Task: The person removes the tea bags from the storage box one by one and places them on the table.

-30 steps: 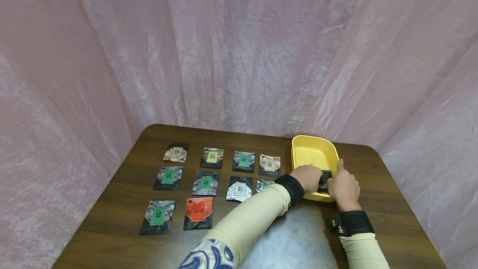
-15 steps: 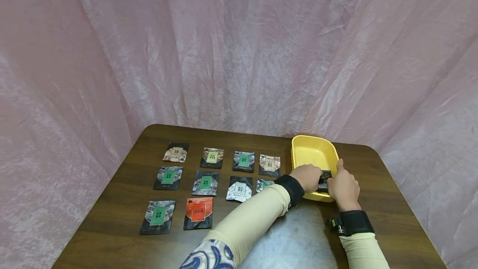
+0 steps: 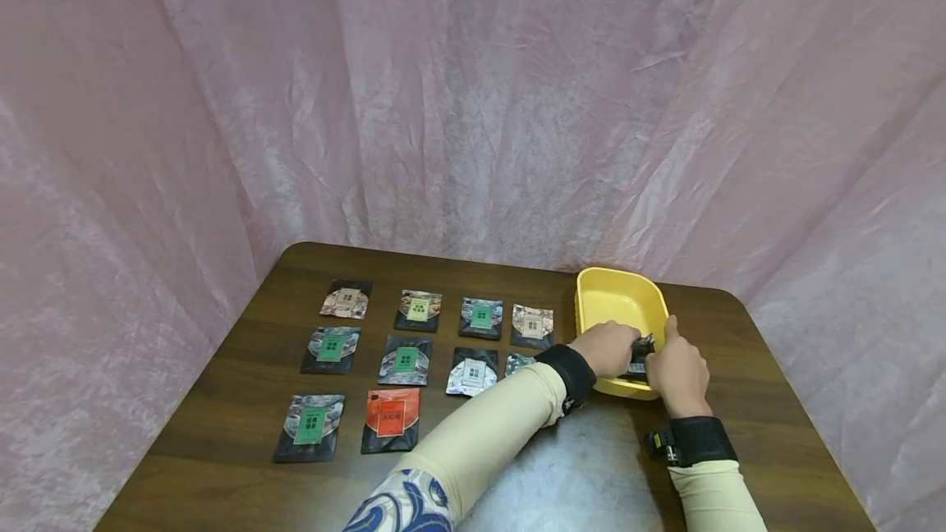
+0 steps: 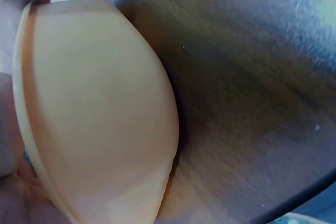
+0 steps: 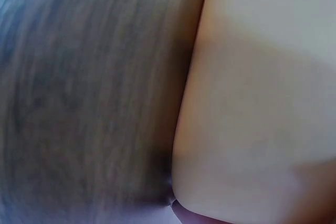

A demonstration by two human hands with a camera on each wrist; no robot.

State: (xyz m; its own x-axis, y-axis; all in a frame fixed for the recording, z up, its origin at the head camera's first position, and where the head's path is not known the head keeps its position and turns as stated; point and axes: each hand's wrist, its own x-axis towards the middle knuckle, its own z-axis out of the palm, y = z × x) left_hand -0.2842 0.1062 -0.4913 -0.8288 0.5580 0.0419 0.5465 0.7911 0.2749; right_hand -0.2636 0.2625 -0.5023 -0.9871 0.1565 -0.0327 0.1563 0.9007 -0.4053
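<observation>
A yellow plastic basket [image 3: 622,299] stands at the table's back right. Over its near end, my left hand [image 3: 606,349] has curled fingers at a dark packet [image 3: 637,361] and grips its left side. My right hand [image 3: 680,373] holds the packet's right side, one finger pointing away along the basket's right rim. Both hands hide much of the packet. The left wrist view has the basket's outer wall [image 4: 100,98], with blurred fingers [image 4: 6,129] at the rim. Up close in the right wrist view is the basket wall [image 5: 252,93].
Several flat packets lie in rows to the left, among them a red one [image 3: 392,420], a green-labelled one [image 3: 309,428] and a white-labelled one [image 3: 472,372]. My left forearm partly covers a small packet [image 3: 517,363]. Pink curtains [image 3: 473,105] hang behind the brown table [image 3: 222,433].
The dark packet's top edge has tilted and now shows a pale glint. My left hand has shifted slightly; the right hand stays at the basket's right side. The head view has shifted a little.
</observation>
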